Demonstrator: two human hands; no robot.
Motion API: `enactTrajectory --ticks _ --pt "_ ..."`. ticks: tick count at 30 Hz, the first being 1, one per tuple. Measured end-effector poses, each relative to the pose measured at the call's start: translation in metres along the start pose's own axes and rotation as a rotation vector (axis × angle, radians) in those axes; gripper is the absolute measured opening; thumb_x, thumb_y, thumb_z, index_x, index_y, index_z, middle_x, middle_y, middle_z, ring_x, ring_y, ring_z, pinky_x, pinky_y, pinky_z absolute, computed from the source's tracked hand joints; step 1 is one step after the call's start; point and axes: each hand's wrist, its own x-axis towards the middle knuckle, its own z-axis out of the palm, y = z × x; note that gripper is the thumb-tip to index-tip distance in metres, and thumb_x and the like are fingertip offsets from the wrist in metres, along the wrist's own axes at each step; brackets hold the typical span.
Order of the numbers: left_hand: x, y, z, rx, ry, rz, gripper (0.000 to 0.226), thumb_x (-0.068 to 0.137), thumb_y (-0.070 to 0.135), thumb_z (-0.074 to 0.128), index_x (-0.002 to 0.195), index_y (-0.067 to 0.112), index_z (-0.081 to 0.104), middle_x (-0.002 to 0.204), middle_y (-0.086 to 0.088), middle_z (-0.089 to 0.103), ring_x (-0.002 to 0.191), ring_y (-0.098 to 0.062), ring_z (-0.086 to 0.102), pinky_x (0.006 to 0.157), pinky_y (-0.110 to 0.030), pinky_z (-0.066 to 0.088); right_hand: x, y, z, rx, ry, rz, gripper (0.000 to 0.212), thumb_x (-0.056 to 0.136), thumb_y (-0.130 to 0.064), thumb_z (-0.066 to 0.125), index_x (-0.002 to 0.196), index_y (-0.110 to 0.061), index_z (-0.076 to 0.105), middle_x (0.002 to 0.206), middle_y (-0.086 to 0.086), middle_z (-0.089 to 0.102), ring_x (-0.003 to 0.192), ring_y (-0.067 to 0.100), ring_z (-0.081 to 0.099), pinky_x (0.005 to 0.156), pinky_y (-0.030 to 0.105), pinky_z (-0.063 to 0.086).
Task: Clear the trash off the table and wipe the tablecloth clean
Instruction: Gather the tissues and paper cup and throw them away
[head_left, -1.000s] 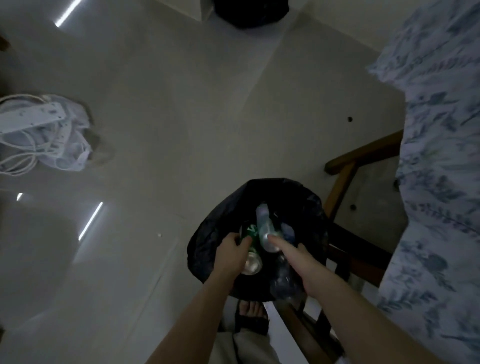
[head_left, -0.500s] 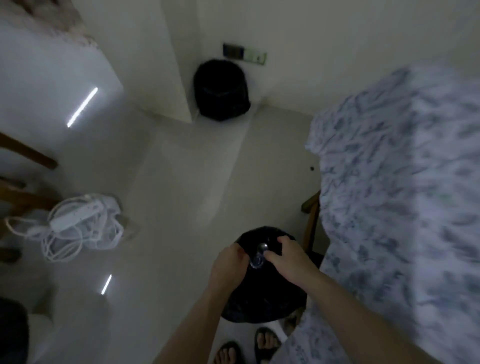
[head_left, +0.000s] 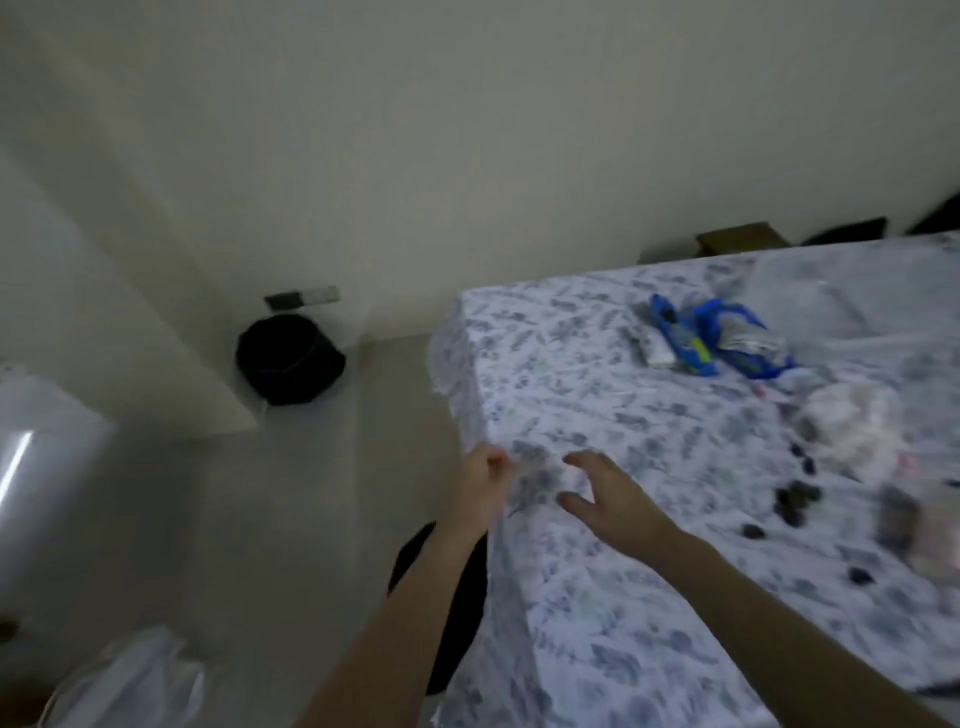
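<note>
Tablecloth (head_left: 597, 395) bears wrappers (head_left: 696, 338), bin (head_left: 288, 358) by wall (head_left: 467, 130); left fingers (head_left: 496, 460) curled empty, right fingers (head_left: 584, 460) spread.

Plain cream walls (head_left: 467, 130) met a pale glossy floor (head_left: 311, 493) in dim light; a round black bin (head_left: 290, 358) stood in the corner below a wall socket plate (head_left: 302, 297) (a bright reflected streak (head_left: 13, 467) lay at the left edge); a brown cardboard box (head_left: 740, 240) sat behind the cloth-covered table (head_left: 597, 623).
</note>
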Motion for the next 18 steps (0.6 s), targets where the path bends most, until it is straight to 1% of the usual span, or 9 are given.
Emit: enactTrajectory --ticks 1,3,4,5,7,9,13,15,18 --pt "-0.001 0.013 0.015 0.01 -0.043 0.025 0.021 0.093 0.013 0.055 0.076 0.025 0.054 0.077 -0.001 0.058 0.076 -0.02 0.057 0.08 -0.038 0.047 -0.012 0.017 -0.014 0.015 0.029 0.027 0.051 0.094 -0.035 0.052 0.139 -0.018 0.036 0.143 0.005 0.039 0.126 0.019 0.045 0.093 0.025 0.035" --pt "-0.003 0.034 0.045 0.052 -0.144 0.048 0.013 0.093 0.017 0.054 0.082 0.024 0.055 0.084 -0.004 0.059 0.08 -0.025 0.059 0.079 -0.042 0.05 -0.035 0.051 -0.039 0.049 0.07 0.113 0.052 0.095 -0.035 0.051 0.141 -0.018 0.034 0.146 0.005 0.036 0.13 0.02 0.041 0.099 0.028 0.035" --pt "-0.005 0.045 0.061 0.079 -0.192 0.055 0.008 0.094 0.021 0.053 0.088 0.019 0.057 0.088 -0.006 0.06 0.082 -0.025 0.059 0.075 -0.037 0.05 -0.045 0.069 -0.049 0.066 0.093 0.156 0.052 0.095 -0.035 0.051 0.141 -0.018 0.034 0.147 0.005 0.035 0.131 0.02 0.041 0.101 0.029 0.034" --pt "-0.007 0.055 0.075 0.111 -0.223 0.049 0.012 0.095 0.024 0.051 0.094 0.015 0.059 0.091 -0.007 0.061 0.081 -0.024 0.059 0.069 -0.031 0.047 -0.053 0.087 -0.06 0.077 0.119 0.191 0.053 0.095 -0.036 0.051 0.141 -0.017 0.034 0.147 0.005 0.035 0.131 0.02 0.041 0.102 0.03 0.035" --pt "-0.008 0.073 0.104 0.15 -0.266 0.045 0.022 0.096 0.027 0.049 0.102 0.009 0.059 0.094 -0.01 0.061 0.077 -0.022 0.056 0.065 -0.026 0.041 -0.063 0.12 -0.079 0.115 0.16 0.244 0.053 0.095 -0.036 0.051 0.142 -0.018 0.035 0.147 0.005 0.036 0.129 0.021 0.043 0.102 0.031 0.037" --pt "-0.01 0.093 0.135 0.161 -0.283 0.047 0.02 0.096 0.026 0.048 0.102 0.009 0.058 0.1 -0.012 0.061 0.08 -0.021 0.054 0.068 -0.027 0.041 -0.069 0.149 -0.099 0.143 0.173 0.253 0.053 0.095 -0.035 0.052 0.141 -0.017 0.035 0.144 0.007 0.038 0.126 0.022 0.046 0.099 0.03 0.038" --pt "-0.012 0.128 0.188 0.214 -0.276 0.029 0.016 0.096 0.024 0.048 0.106 0.015 0.057 0.098 -0.001 0.057 0.089 -0.017 0.055 0.078 -0.027 0.043 -0.069 0.196 -0.142 0.211 0.178 0.213 0.051 0.094 -0.031 0.054 0.139 -0.014 0.037 0.132 0.011 0.046 0.103 0.019 0.054 0.085 0.027 0.042" --pt "-0.012 0.143 0.214 0.218 -0.263 0.026 0.012 0.095 0.023 0.05 0.103 0.016 0.058 0.096 -0.001 0.058 0.087 -0.016 0.056 0.08 -0.027 0.045 -0.065 0.217 -0.162 0.239 0.184 0.17 0.051 0.093 -0.029 0.055 0.138 -0.013 0.039 0.134 0.009 0.044 0.104 0.017 0.057 0.088 0.028 0.043" --pt "-0.008 0.158 0.248 0.241 -0.221 0.008 0.021 0.094 0.023 0.052 0.109 0.011 0.061 0.1 -0.002 0.062 0.088 -0.015 0.059 0.082 -0.029 0.048 -0.059 0.244 -0.186 0.256 0.167 0.139 0.05 0.093 -0.029 0.055 0.137 -0.014 0.04 0.136 0.007 0.043 0.111 0.017 0.052 0.091 0.027 0.04"
